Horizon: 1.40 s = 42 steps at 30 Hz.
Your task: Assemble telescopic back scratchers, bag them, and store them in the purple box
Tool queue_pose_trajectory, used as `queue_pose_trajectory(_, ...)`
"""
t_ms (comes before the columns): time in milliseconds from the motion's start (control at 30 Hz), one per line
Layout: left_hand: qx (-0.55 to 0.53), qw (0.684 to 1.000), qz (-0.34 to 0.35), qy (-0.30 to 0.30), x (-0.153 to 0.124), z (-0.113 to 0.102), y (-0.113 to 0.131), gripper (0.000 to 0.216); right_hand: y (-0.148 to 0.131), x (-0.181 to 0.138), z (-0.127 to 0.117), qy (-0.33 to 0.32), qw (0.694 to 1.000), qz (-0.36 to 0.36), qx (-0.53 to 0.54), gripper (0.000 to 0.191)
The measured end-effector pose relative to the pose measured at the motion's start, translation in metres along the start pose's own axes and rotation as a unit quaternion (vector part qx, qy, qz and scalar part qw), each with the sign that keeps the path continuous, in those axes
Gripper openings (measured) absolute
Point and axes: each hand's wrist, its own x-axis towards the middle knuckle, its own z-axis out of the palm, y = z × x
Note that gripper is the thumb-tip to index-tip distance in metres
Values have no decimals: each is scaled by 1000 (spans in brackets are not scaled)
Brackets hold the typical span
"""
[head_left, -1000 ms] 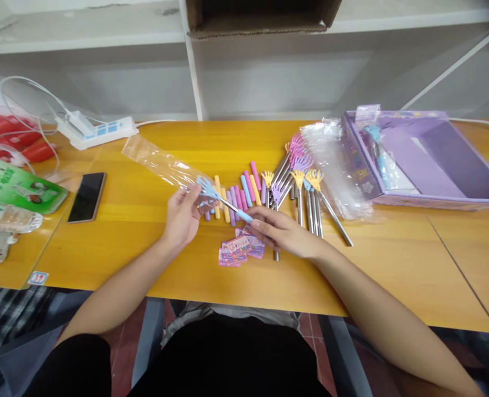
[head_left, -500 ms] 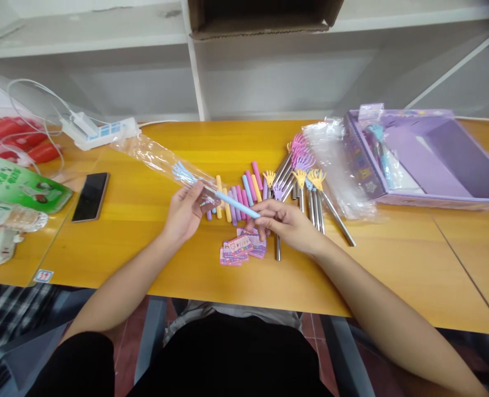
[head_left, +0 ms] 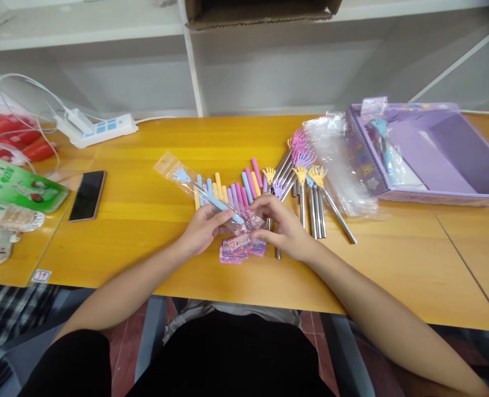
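And here's the blue scratcher (head_left: pixel 214 200) inside a clear bag (head_left: pixel 165 164), held over the desk (head_left: pixel 178 275), midway between back and front edges. The left hand (head_left: pixel 200 230) pinches bag and handle together, probably to stop the scratcher sliding. At the bag's crumpled end, the right hand (head_left: pixel 280 226) curls, thumb and forefinger apart; whether its fingertips grip plastic, I can't tell through the glare. Left fingers hide under the handle, printed cards (head_left: pixel 232 255) peek out toward the front edge, and the purple box (head_left: pixel 461 132) is cut off at right.
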Motion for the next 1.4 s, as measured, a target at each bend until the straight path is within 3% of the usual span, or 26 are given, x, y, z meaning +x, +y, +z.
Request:
queue_pose_trajectory(100,-13,1000,13,20,1,-1,7,35,1,2,-6,-15,997,-75,-22,70)
queue_pose_trajectory(267,22,1000,-1,-9,1,-4,13,37,-8,3,-6,10,980,-178,-88,9)
queue_pose_trajectory(333,49,998,-1,-26,1,-5,10,38,-12,3,-4,24,976,-195,-95,6)
queue_pose_trajectory(467,122,989,-15,-80,1,-8,0,37,-13,3,-2,27,978,-167,-118,4)
queue_pose_trajectory(600,97,987,-37,-125,-2,-9,-5,49,-9,5,-2,15,981,-146,-130,8)
queue_pose_trajectory(700,158,978,-6,-138,-3,-8,-2,45,-8,5,-1,19,984,-129,-121,10)
queue_pose_trajectory(833,252,959,27,-127,-3,-6,4,28,-8,3,1,33,989,-107,-96,16)
queue_pose_trajectory(967,241,961,15,-136,-3,-6,5,26,-5,1,2,51,997,-40,-38,31)
queue_pose_trajectory(1067,236,962,10,-138,-4,-7,2,25,-4,1,3,27,999,13,16,38)
queue_pose_trajectory(1233,220,965,41,-139,-1,-8,-4,30,-3,2,5,-1,994,81,76,30)
queue_pose_trajectory(1400,202,975,30,-88,2,-10,-7,41,-3,4,4,7,992,86,87,29)
